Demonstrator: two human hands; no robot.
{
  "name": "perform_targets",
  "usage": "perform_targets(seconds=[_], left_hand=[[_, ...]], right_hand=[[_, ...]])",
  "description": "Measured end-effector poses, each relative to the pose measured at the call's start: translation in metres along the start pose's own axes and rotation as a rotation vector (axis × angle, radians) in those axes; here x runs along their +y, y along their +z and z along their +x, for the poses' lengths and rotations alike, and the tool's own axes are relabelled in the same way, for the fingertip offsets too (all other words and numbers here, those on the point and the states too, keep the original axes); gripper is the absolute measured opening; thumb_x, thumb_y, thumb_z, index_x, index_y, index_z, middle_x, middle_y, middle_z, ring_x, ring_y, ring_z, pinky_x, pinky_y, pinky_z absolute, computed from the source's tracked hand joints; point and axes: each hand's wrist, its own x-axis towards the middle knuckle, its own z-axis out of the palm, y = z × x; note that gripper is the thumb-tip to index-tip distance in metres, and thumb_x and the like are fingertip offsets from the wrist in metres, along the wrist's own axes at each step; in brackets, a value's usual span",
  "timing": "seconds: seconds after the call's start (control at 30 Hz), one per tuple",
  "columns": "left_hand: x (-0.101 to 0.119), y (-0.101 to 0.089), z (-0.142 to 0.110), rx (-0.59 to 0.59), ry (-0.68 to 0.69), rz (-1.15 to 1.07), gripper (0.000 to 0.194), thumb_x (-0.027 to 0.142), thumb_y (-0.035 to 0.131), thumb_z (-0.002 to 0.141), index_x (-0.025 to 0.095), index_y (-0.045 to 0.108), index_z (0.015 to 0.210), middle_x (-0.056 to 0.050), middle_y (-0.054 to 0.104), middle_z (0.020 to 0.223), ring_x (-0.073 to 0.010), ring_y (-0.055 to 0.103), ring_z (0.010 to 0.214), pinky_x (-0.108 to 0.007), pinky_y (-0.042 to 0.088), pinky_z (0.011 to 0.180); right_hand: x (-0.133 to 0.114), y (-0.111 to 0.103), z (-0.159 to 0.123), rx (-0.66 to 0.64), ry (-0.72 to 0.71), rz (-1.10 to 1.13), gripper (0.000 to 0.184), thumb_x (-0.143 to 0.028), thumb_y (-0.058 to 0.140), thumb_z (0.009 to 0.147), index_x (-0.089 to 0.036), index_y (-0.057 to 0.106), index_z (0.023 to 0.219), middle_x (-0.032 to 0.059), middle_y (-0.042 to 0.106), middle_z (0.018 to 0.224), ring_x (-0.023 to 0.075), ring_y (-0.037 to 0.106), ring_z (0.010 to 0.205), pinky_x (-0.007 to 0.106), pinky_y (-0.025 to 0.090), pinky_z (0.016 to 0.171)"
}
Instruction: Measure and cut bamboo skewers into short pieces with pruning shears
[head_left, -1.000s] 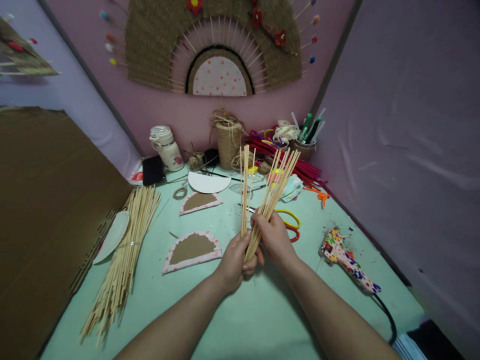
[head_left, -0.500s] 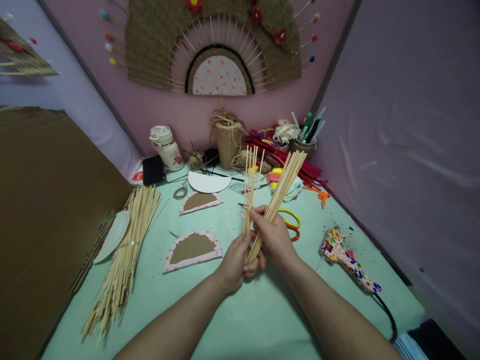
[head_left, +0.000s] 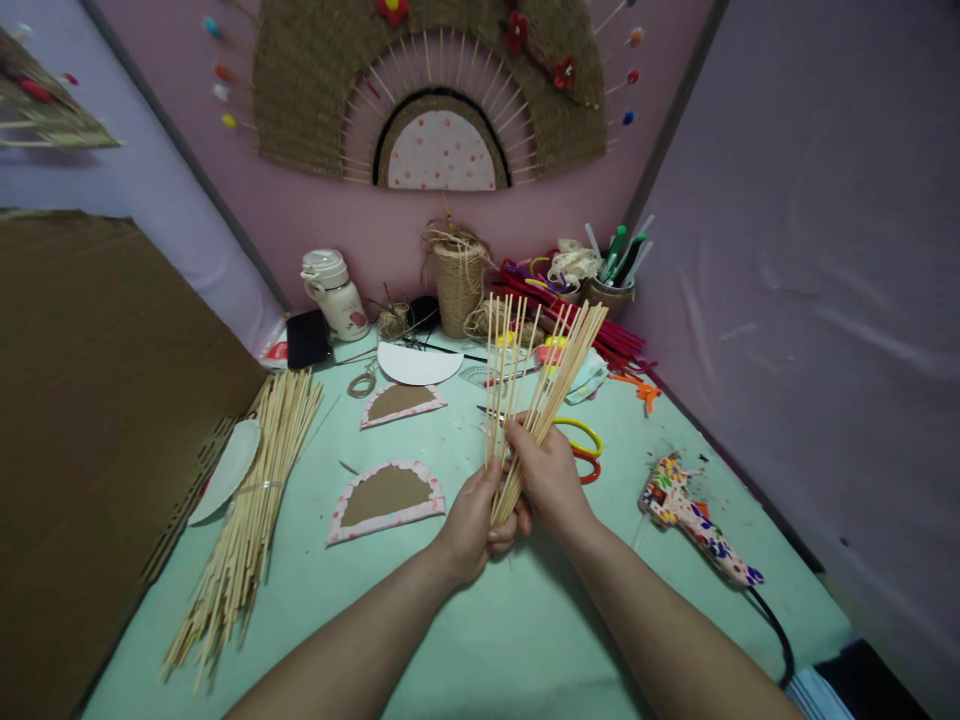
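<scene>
Thin bamboo sticks (head_left: 564, 375) stand fanned out between my two hands above the middle of the table. My left hand (head_left: 478, 515) is closed round their lower ends, with several sticks rising apart from the rest on its side. Higher up, my right hand (head_left: 551, 470) pinches the thicker part of the bunch, thumb on top. Behind my right hand lie scissors (head_left: 587, 465) with yellow and red handles, partly covered. To the left are two half-round cardboard pieces (head_left: 390, 497) edged with pink patterned cloth.
A tied bundle of sticks (head_left: 259, 500) lies at the left beside a cardboard sheet (head_left: 112, 400). A flowered glue gun (head_left: 697, 520) with a black cord rests at the right. Along the back stand a white bottle (head_left: 335, 295), a twine-wrapped cup (head_left: 457, 285) and a pen pot (head_left: 611, 295).
More sticks have separated from the thick bunch, so the fan between my hands is wider. Both hands stay in nearly the same place.
</scene>
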Motion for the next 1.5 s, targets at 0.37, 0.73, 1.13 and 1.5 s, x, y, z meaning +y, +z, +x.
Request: perform_targets(seconds=[0.37,0.73,1.13,1.5], left_hand=[[-0.0017,-0.0021,0.0017,0.014,0.005,0.013,0.056,0.075,0.048,0.077,0.020,0.043,0.081,0.003,0.056,0.045,-0.0031,0.019,0.028,-0.015,0.010,0.031],[-0.0048,-0.0034,0.0012,-0.048,0.023,0.026,0.052,0.072,0.046,0.081,0.020,0.045,0.086,0.002,0.058,0.047,-0.0042,0.019,0.028,-0.016,0.012,0.029],[-0.0026,-0.0004,-0.0010,-0.024,0.043,0.048,0.050,0.071,0.047,0.081,0.021,0.041,0.082,0.002,0.058,0.048,-0.0039,0.021,0.029,-0.015,0.014,0.029],[-0.0028,-0.0039,0.0021,-0.077,0.012,0.042,0.053,0.073,0.046,0.080,0.021,0.042,0.082,0.001,0.059,0.048,-0.0037,0.021,0.028,-0.015,0.013,0.029]], right_hand=[[-0.0037,-0.0030,-0.0005,0.060,-0.082,-0.102,0.027,-0.045,0.055,0.078,-0.018,0.056,0.077,-0.0017,0.054,0.064,0.0164,0.049,0.061,0.029,0.041,0.058],[-0.0028,-0.0023,0.0046,-0.020,-0.014,0.020,0.023,-0.042,0.062,0.074,-0.019,0.058,0.077,-0.0065,0.047,0.054,0.0130,0.043,0.051,0.026,0.038,0.054],[-0.0029,-0.0034,0.0029,0.005,-0.074,-0.044,0.022,-0.039,0.059,0.077,-0.018,0.056,0.070,-0.0048,0.048,0.059,0.0128,0.042,0.057,0.025,0.037,0.057],[0.0009,-0.0020,0.0060,-0.065,0.000,0.047,0.025,-0.043,0.065,0.073,-0.020,0.058,0.076,-0.0075,0.045,0.054,0.0125,0.041,0.052,0.026,0.037,0.055]])
